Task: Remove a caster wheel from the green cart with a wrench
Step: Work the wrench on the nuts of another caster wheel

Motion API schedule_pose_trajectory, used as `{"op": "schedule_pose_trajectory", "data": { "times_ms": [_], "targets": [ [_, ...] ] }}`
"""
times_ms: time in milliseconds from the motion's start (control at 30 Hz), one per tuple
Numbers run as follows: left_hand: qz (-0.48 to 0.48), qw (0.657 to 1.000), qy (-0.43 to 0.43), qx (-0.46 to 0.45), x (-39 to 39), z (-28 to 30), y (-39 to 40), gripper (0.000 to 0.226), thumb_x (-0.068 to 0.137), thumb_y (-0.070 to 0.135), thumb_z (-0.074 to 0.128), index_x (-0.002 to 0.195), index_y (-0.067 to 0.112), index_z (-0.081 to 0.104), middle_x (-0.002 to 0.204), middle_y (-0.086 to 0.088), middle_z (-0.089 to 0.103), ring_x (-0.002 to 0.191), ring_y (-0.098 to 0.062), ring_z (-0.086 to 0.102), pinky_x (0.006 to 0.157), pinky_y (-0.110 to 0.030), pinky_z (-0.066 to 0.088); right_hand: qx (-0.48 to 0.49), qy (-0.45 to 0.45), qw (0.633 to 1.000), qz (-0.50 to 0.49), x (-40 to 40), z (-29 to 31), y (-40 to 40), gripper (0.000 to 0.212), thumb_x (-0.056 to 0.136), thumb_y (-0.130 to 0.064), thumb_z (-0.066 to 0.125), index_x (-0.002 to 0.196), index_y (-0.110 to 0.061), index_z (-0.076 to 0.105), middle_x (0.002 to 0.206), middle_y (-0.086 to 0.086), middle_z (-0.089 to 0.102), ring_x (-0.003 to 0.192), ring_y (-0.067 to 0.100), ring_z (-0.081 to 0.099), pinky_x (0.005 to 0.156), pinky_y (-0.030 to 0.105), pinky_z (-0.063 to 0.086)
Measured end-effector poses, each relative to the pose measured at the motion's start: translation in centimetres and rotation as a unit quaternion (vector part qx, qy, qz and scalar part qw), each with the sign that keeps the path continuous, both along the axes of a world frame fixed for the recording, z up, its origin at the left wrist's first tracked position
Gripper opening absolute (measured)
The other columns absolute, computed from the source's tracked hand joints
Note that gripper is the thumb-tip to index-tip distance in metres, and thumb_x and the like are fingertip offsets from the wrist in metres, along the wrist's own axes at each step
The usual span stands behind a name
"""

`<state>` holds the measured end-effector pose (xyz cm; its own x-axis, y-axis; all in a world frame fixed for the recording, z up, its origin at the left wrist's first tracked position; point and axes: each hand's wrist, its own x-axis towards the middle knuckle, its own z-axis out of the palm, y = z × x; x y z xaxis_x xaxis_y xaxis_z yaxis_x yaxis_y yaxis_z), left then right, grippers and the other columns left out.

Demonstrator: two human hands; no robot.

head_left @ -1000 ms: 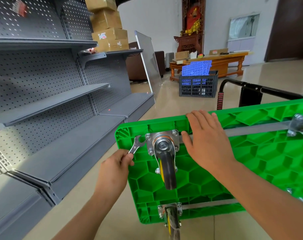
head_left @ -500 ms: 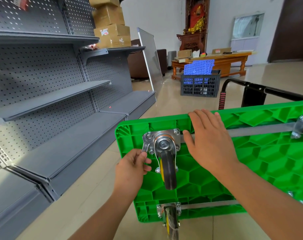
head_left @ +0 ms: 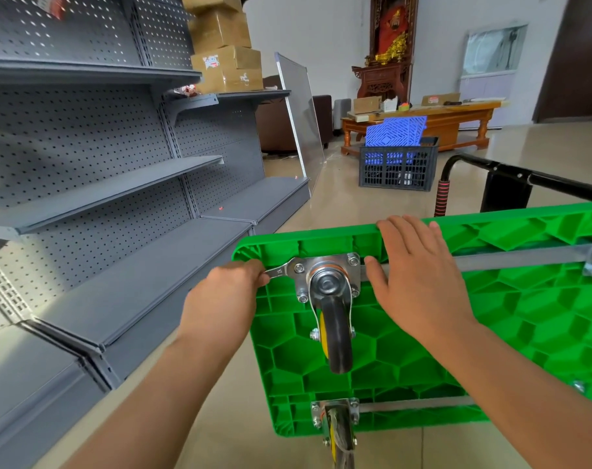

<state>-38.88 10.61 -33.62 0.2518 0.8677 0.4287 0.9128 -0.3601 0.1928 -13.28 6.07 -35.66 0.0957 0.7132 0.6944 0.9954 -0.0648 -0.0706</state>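
head view, looking down and forward over a glossy beige tiled floor (head_left: 338,204). grey perforated metal shelving (head_left: 101,184) runs along the left, with brown cardboard boxes (head_left: 225,45) stacked on a far upper shelf and a framed panel (head_left: 301,120) leaning at its far end. further back stand a low wooden table (head_left: 457,116) and a dark slatted plastic crate (head_left: 398,167) holding blue lattice sheets. in the near right, the green cart (head_left: 507,319) is tipped on its side, its moulded honeycomb underside facing the camera and its black tubular handle (head_left: 511,174) behind it. a caster wheel (head_left: 335,333), dark tyre in a bright steel fork on a bolted square plate, sits near the cart's left edge; a second caster (head_left: 337,431) lies nearer. the left hand (head_left: 232,289) curls its fingers round the shaft of a steel wrench (head_left: 281,270), whose head meets the plate's upper-left bolt. the right hand (head_left: 419,279) rests flat on the cart just right of the plate, fingers straight and reaching over the top rim.
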Motion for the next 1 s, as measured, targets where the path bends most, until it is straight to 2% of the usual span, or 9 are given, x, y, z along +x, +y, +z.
{"op": "schedule_pose_trajectory", "data": {
  "times_ms": [200,267,333,367,467,533,633,733,1000],
  "targets": [
    [-0.002,0.991,-0.133,-0.014,-1.4,-2.0,0.5,0.021,0.100,0.029,0.057,0.082,0.019,0.058,0.073,0.003,0.061,0.073,-0.031,0.057,0.064,-0.038,0.046,-0.007,-0.005,1.000,-0.002,0.1,0.1,-0.2,0.054,0.098,-0.037,0.051,0.143,-0.008,0.047,0.145,0.012,0.051,0.140,0.032,0.040,0.123,0.050,0.022],
    [0.010,0.983,-0.179,-0.044,-1.5,-2.3,0.1,0.024,0.100,0.025,0.059,0.077,0.017,0.061,0.068,0.002,0.064,0.068,-0.024,0.057,0.062,-0.035,0.038,-0.007,-0.005,1.000,-0.003,0.2,0.1,-0.2,0.054,0.099,-0.039,0.046,0.142,-0.007,0.047,0.144,0.012,0.051,0.139,0.032,0.040,0.123,0.050,0.023],
    [-0.006,0.970,-0.227,-0.085,-1.1,-2.8,-0.4,0.028,0.100,0.023,0.059,0.073,0.018,0.062,0.064,0.002,0.062,0.058,-0.010,0.052,0.056,-0.025,0.037,-0.006,-0.003,1.000,-0.003,0.1,0.1,-0.2,0.054,0.098,-0.038,0.046,0.142,-0.007,0.047,0.144,0.012,0.051,0.139,0.033,0.041,0.122,0.051,0.024],
    [-0.015,0.964,-0.246,-0.104,-0.8,-3.1,-0.7,0.028,0.100,0.022,0.059,0.072,0.018,0.063,0.061,0.004,0.061,0.054,-0.007,0.049,0.052,-0.019,0.035,-0.005,-0.001,1.000,-0.003,0.1,0.2,-0.2,0.053,0.098,-0.038,0.048,0.142,-0.007,0.048,0.144,0.012,0.051,0.139,0.033,0.041,0.122,0.051,0.024],
    [-0.021,0.949,-0.284,-0.136,0.1,-4.2,-0.7,0.027,0.098,0.021,0.059,0.072,0.021,0.065,0.058,0.018,0.061,0.049,-0.001,0.048,0.049,-0.015,0.036,-0.009,0.002,1.000,-0.003,0.0,0.4,-0.3,0.054,0.098,-0.038,0.051,0.142,-0.008,0.047,0.144,0.011,0.051,0.140,0.032,0.040,0.123,0.050,0.023],
    [-0.022,0.942,-0.302,-0.144,0.6,-4.7,-0.8,0.028,0.099,0.025,0.060,0.071,0.024,0.065,0.062,0.020,0.065,0.051,-0.002,0.051,0.052,-0.017,0.039,-0.013,-0.001,1.000,-0.006,0.1,0.3,-0.3,0.053,0.099,-0.039,0.048,0.143,-0.009,0.046,0.145,0.011,0.050,0.140,0.031,0.040,0.123,0.050,0.023],
    [-0.031,0.938,-0.313,-0.147,0.9,-5.2,-0.5,0.028,0.100,0.032,0.059,0.073,0.027,0.065,0.070,0.010,0.070,0.060,-0.017,0.060,0.063,-0.033,0.048,-0.012,0.001,1.000,-0.004,0.1,0.3,-0.4,0.053,0.099,-0.039,0.046,0.143,-0.008,0.047,0.145,0.011,0.051,0.140,0.031,0.041,0.122,0.050,0.024],
    [-0.034,0.937,-0.319,-0.137,1.2,-5.9,-0.2,0.031,0.101,0.030,0.058,0.072,0.023,0.064,0.071,0.007,0.070,0.062,-0.024,0.061,0.064,-0.038,0.049,-0.019,0.003,1.000,-0.003,0.0,0.3,-0.3,0.054,0.098,-0.038,0.051,0.143,-0.008,0.047,0.145,0.011,0.051,0.140,0.031,0.040,0.123,0.050,0.024],
    [-0.088,0.909,-0.373,-0.163,2.4,-7.1,0.0,0.026,0.104,0.023,0.053,0.080,0.023,0.064,0.071,0.003,0.070,0.059,-0.013,0.063,0.067,-0.039,0.056,-0.007,0.003,1.000,-0.006,-0.2,0.1,-0.2,0.053,0.099,-0.037,0.050,0.142,-0.007,0.048,0.144,0.011,0.051,0.140,0.031,0.040,0.123,0.049,0.023]
  ]
}}
